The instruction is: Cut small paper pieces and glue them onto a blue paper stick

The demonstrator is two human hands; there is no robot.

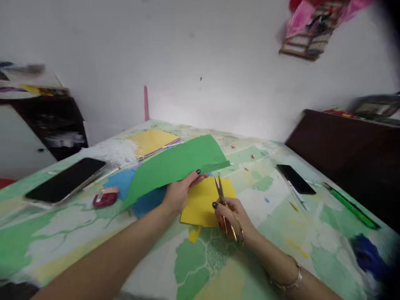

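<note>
My left hand grips a large green paper sheet by its near edge, thumb on top. The sheet is raised and tilted, and a narrow strip along its right end is partly cut or folded. In my right hand is a pair of gold-handled scissors, blades slightly apart and pointing away from me, a little short of the green sheet. Beneath both hands lies a yellow paper. Blue paper shows under the green sheet at the left. A small yellow scrap sits just in front.
To the left are a dark tablet, a maroon-and-pink object, white shreds and more yellow paper. On the right lie a phone, a white pen, a green cutter and a blurred blue item.
</note>
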